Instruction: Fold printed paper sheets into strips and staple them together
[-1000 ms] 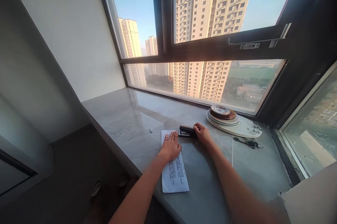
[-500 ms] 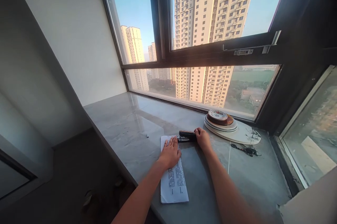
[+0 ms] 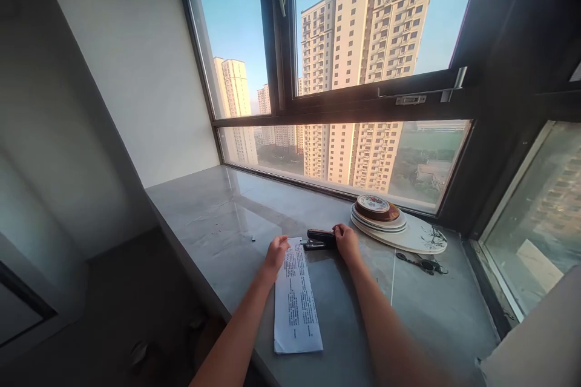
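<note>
A long folded sheaf of printed paper (image 3: 297, 308) lies lengthwise on the grey sill, its far end against a black stapler (image 3: 321, 237). My left hand (image 3: 275, 255) is at the upper left edge of the paper, with thumb and fingers closed on that edge. The rear end of the stapler is in my right hand (image 3: 346, 241), fingers wrapped round it. Its jaws face left and stand apart, with the front tip at the paper's top right corner. Whether the paper's corner lies between the jaws is too small to tell.
Stacked plates and round boards (image 3: 379, 217) stand by the window at the right, on a white oval board (image 3: 424, 234). Beside them lies a dark keychain-like object (image 3: 424, 263). A tiny grey piece (image 3: 253, 238) rests left of the paper. The sill's front edge (image 3: 213, 296) drops to the floor.
My left hand has gone from lying flat on the paper to closing on its left edge, uncovering the print. My right hand stays on the stapler. The view has shifted slightly.
</note>
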A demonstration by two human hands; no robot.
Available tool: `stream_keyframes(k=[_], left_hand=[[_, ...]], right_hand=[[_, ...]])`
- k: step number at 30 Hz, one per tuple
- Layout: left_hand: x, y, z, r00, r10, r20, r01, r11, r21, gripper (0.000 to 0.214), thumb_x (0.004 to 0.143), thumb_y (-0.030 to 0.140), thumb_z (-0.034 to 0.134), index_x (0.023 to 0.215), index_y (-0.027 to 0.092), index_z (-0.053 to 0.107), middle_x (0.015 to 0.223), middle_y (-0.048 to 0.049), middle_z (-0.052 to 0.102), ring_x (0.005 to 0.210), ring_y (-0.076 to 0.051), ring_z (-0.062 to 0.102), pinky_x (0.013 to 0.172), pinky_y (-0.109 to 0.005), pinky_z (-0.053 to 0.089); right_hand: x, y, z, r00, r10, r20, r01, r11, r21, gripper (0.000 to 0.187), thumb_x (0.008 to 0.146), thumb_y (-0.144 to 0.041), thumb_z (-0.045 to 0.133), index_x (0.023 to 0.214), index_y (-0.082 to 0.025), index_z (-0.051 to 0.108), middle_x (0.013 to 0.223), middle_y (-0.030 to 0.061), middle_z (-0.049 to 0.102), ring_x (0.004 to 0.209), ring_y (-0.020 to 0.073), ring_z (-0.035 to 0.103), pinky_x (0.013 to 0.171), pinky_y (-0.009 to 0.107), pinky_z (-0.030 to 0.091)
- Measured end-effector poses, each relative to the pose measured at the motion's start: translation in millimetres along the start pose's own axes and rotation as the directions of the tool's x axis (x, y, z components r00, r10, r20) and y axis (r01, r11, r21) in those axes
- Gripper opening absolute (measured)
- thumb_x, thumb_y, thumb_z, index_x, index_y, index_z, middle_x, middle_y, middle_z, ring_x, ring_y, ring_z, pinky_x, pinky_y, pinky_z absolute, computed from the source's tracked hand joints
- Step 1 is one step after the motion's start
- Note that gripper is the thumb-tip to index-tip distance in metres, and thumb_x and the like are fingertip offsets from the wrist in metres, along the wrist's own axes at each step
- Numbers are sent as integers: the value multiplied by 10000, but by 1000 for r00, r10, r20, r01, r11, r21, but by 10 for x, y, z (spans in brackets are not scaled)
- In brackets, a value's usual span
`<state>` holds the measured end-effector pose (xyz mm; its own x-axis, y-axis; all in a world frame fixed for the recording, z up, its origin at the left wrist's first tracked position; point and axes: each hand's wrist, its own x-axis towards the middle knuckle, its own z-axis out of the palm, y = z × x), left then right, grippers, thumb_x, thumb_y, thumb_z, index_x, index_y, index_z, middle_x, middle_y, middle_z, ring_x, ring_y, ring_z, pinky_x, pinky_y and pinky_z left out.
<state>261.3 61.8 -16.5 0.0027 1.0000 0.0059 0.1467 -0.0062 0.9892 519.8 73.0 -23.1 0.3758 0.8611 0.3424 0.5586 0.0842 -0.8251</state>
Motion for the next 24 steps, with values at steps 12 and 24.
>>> stream_keyframes(k=[12,24], left_hand=[[75,86,254,999,-30,-35,4,812,-584,207,929,133,531,1041,167,701,1302,-117,693,1259,-195,640,1125,-313,476],[121,52,218,963,-150,223,265,659,-704,250,1014,239,486,1079,127,699,1373,-179,652,1274,-241,638,1146,-374,464]], right_hand=[[-148,-205,-140,873,-394,289,300,899,318,296,713,-304,819,997,-223,793,924,59,775,855,265,703,815,391,546],[-159,-454,7,703,-680,-207,691,722,-23,274,885,-93,652,957,-306,810,974,33,799,973,273,637,935,502,438]])
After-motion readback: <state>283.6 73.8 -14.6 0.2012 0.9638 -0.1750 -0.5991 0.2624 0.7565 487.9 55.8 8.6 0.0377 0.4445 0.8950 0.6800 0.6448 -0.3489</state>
